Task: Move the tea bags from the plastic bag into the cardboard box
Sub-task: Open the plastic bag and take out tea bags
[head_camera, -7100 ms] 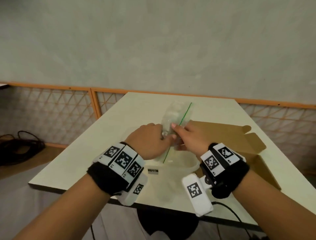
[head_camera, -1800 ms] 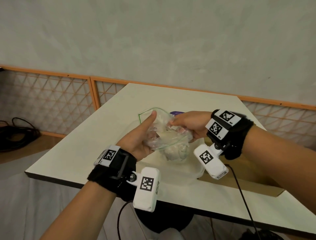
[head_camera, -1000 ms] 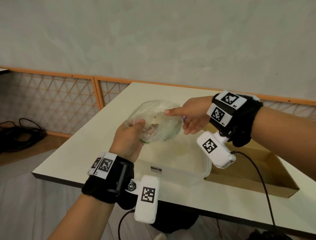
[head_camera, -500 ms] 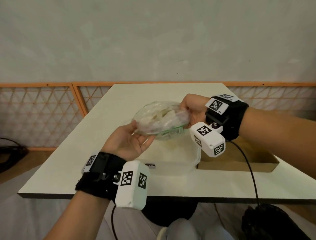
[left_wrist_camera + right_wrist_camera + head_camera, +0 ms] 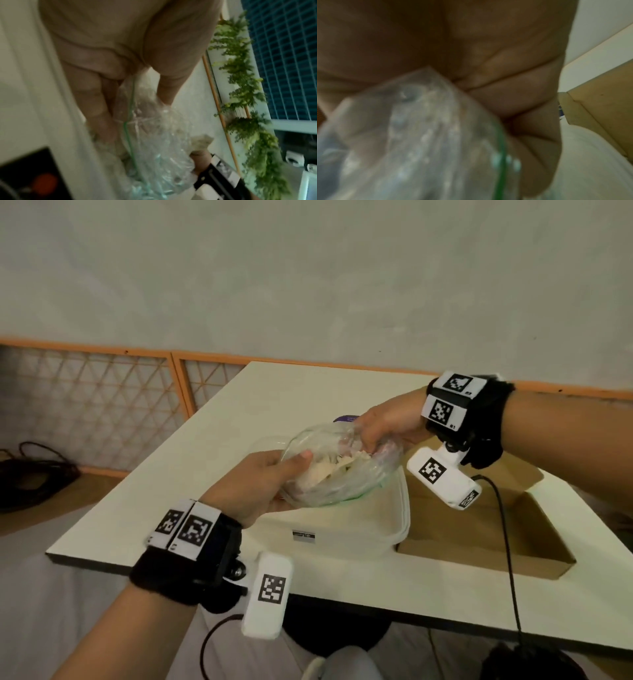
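The clear plastic bag [image 5: 342, 474] with a green zip line hangs in the air over a plastic tub. Pale tea bags [image 5: 325, 470] show through it. My left hand [image 5: 267, 484] grips the bag's near left side, thumb on top; the left wrist view shows those fingers [image 5: 101, 108] curled on the plastic [image 5: 154, 135]. My right hand [image 5: 380, 429] holds the far right rim with fingers curled down into the mouth. In the right wrist view the bag [image 5: 419, 135] lies against the palm [image 5: 505, 81]. The open cardboard box [image 5: 479, 535] lies flat to the right.
A clear plastic tub [image 5: 387, 539] stands on the cream table [image 5: 274, 392] under the bag, touching the box's left wall. A purple item [image 5: 346, 418] peeks out behind the bag. A black cable [image 5: 507, 542] hangs from my right wrist across the box.
The bag has tipped so its mouth faces up. My right hand went from the bag's end to its rim, fingers now inside the mouth. The left hand shifted its grip on the bag's side.
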Available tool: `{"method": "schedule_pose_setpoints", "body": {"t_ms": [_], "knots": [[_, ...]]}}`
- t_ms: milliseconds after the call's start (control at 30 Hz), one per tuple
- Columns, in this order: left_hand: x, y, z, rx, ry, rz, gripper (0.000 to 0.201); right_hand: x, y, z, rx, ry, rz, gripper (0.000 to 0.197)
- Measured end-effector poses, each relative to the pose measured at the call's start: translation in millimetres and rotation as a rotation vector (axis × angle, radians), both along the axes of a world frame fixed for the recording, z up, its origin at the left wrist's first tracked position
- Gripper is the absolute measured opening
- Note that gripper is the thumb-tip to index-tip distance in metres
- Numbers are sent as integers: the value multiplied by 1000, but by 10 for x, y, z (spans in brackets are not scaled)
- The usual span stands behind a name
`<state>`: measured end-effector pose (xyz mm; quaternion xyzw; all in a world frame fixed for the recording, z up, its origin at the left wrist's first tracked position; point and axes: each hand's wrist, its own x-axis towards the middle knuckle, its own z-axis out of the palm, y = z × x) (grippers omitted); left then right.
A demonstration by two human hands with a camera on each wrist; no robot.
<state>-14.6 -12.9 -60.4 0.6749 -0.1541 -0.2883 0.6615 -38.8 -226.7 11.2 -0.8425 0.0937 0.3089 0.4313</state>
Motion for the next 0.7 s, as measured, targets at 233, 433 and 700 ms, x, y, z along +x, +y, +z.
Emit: {"method": "schedule_pose_setpoints", "body": {"t_ms": [233,433,700], "knots": [[61,27,-32,-61,-32,266,24,13,-27,18,-243,-97,-74,63],[79,-8,-54,-166,74,231,22,33,-52,-119,94,2,-265,58],[214,21,-43,-152,195,148,9,67,-65,-128,173,-58,-191,21]]}}
